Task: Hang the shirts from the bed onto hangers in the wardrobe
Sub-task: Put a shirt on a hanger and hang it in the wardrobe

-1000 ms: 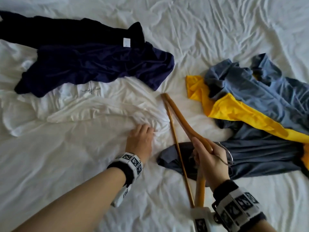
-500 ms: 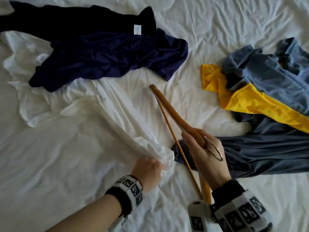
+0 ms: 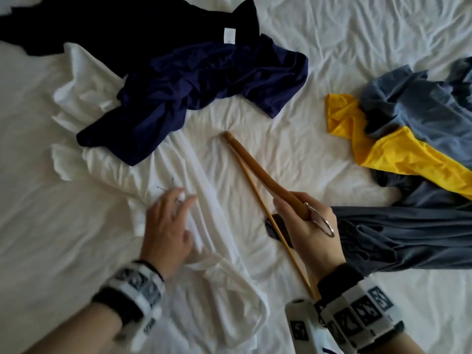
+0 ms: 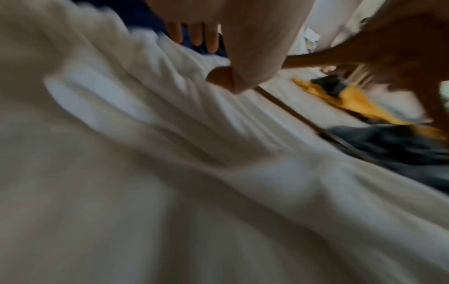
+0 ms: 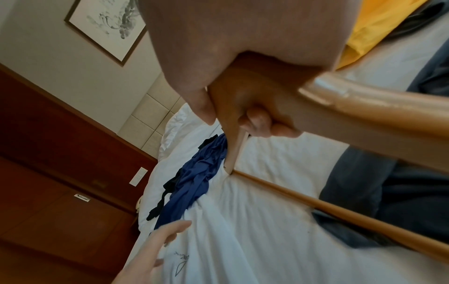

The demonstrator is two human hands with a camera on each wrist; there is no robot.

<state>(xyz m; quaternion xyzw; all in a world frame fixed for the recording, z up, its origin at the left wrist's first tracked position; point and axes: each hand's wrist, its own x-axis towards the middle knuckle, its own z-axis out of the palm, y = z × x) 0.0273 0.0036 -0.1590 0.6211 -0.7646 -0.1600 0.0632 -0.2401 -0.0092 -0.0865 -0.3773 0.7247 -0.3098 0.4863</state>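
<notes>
White bed sheet (image 3: pixel 319 60); left hand (image 3: pixel 167 226) spread; right hand (image 3: pixel 310 233) grips hanger (image 3: pixel 258 172).

A bed (image 3: pixel 357 42) covered with a wrinkled white sheet is seen. Behind it, a padded pale headboard (image 5: pixel 155 107) is set against a light wall, where a framed ink picture (image 5: pixel 107 25) is hung. Dark reddish wood panelling (image 5: pixel 60 163) is fitted alongside.

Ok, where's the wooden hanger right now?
In the head view the wooden hanger sits centre-right, gripped by the right hand, between the white shirt and the grey shirt.
</notes>
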